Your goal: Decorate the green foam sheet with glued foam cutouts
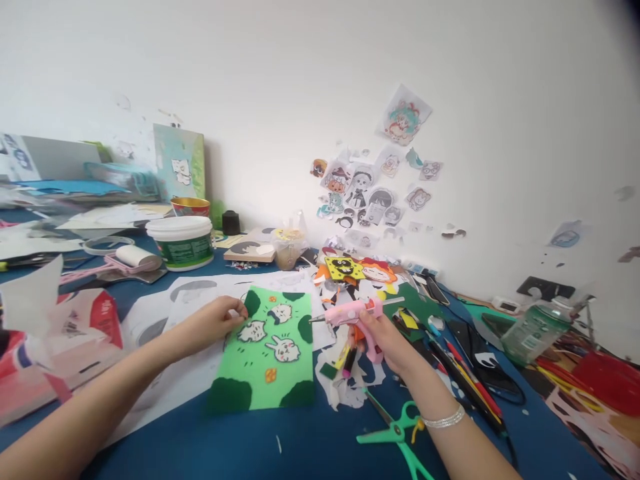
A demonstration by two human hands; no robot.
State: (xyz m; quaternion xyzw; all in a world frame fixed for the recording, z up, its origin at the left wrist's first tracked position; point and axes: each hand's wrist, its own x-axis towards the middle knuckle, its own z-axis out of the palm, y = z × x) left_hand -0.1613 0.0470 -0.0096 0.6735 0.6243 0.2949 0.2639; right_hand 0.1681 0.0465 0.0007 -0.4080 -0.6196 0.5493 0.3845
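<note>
A light green sheet [263, 390] with dark green patches, cartoon animal faces and small orange flowers lies on the blue table. My left hand [225, 317] is at its upper left edge, fingers curled in and pressed together; anything between them is too small to make out. In my right hand [377, 333] is a pink glue gun [347, 311], gripped by its handle, with its nozzle pointing left at the sheet's right edge. A clear stick shows at the gun's rear. Below my right hand lie green scissors [397, 432] with their blades apart.
White printed papers [190, 353] lie under and left of the sheet. A white-lidded tub [181, 243] and a cup [287, 250] stand behind. Paper scraps, pens [470, 383] and a cloudy jar [537, 330] are on the right. A red and white package [95, 333] is at left.
</note>
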